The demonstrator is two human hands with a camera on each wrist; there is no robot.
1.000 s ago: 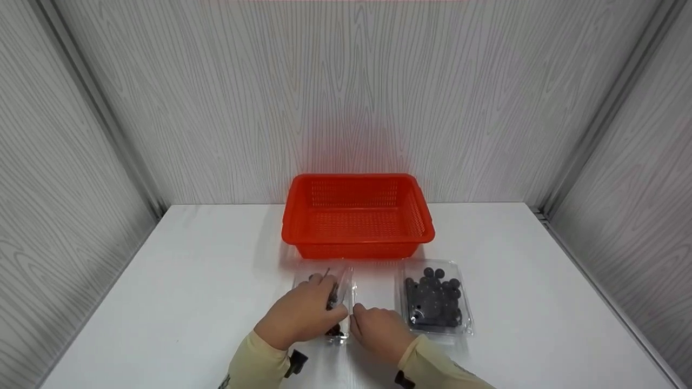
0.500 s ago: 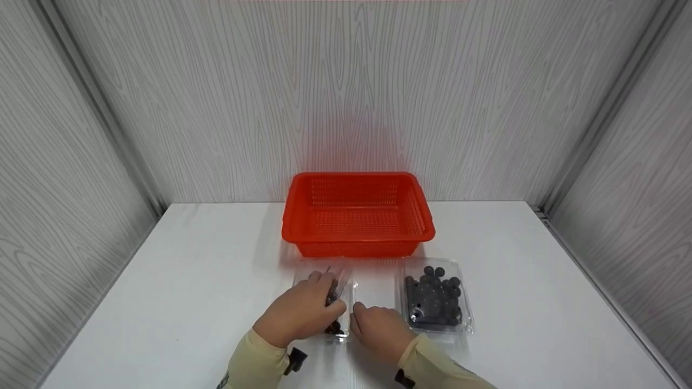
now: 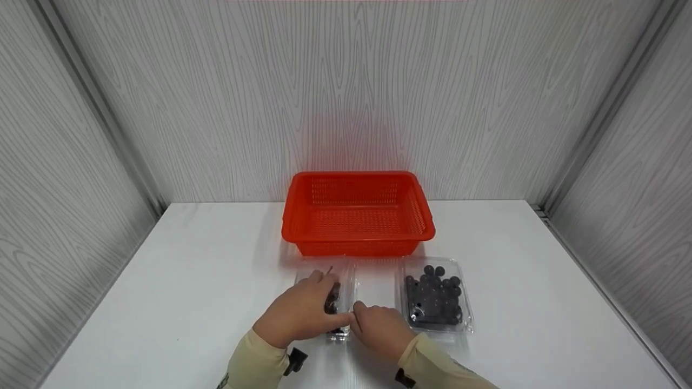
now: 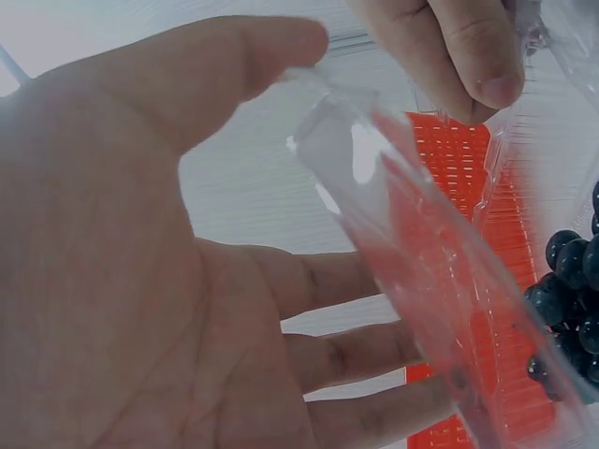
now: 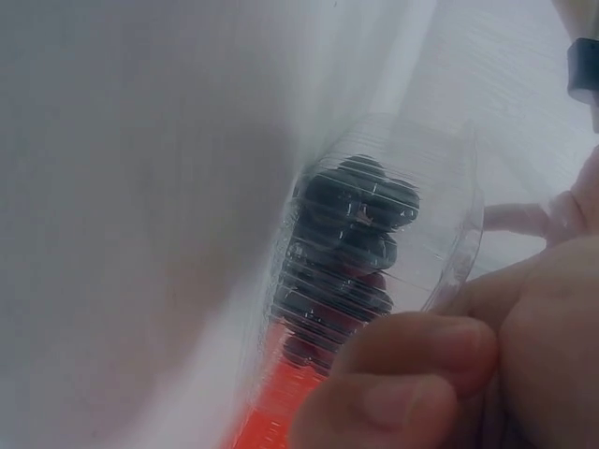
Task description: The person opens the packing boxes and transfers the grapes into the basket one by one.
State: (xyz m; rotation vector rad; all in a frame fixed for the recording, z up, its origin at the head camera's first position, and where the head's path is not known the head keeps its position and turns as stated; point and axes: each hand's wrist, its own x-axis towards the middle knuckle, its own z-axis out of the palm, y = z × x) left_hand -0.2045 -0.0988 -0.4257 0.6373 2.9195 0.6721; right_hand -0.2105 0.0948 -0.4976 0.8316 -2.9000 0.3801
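Observation:
A clear plastic grape box [image 3: 345, 302] lies in front of the red basket, its dark grapes [image 5: 332, 206] showing through the ribbed wall. My left hand [image 3: 303, 310] reaches over the box and holds the raised edge of its lid [image 4: 402, 215], thumb at one corner and fingers on the far side. Beside the box my right hand [image 3: 383, 330] pinches its right rim with curled fingers, the fingertips close to my left thumb. Part of the box is hidden under my left hand.
A red perforated basket [image 3: 358, 248] stands behind, against the grey wood-grain wall [image 3: 346, 81]. To the right of my right hand lies a second clear box [image 3: 413, 265] full of dark grapes. Side walls rise left and right of the white table [image 3: 189, 302].
My left thumb has moved right to the box's edge near my right fingers. The lid's edge has shifted slightly right, while my right hand stays in place.

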